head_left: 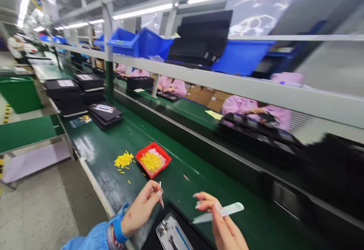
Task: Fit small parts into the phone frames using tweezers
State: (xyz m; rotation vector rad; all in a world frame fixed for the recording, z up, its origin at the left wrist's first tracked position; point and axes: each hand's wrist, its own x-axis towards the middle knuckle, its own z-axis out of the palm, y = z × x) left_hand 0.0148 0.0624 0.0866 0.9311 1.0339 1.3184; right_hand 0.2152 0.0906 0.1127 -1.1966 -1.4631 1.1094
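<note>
My left hand [143, 203] is closed in a pinch on a small white piece [160, 184], too small to name. It hovers over the near edge of a black foam tray [150, 238]. In that tray lies a silver phone housing [173, 231] with a blue strip along its side, partly cut off by the lower picture edge. My right hand [218, 214] grips a flat white tool [231, 209] between thumb and fingers, its pointed end towards the tray. Beyond my left hand, a red bin [167, 158] holds small yellow pieces, and a pile of yellow pieces [124, 159] lies beside it.
Black tray stacks [64, 96] stand farther along the green bench [133, 128]. A metal rail runs along the right, with blue bins [241, 56] on the shelf above. Co-workers in pink sleeves [239, 105] work across the line. A green crate [21, 94] stands left.
</note>
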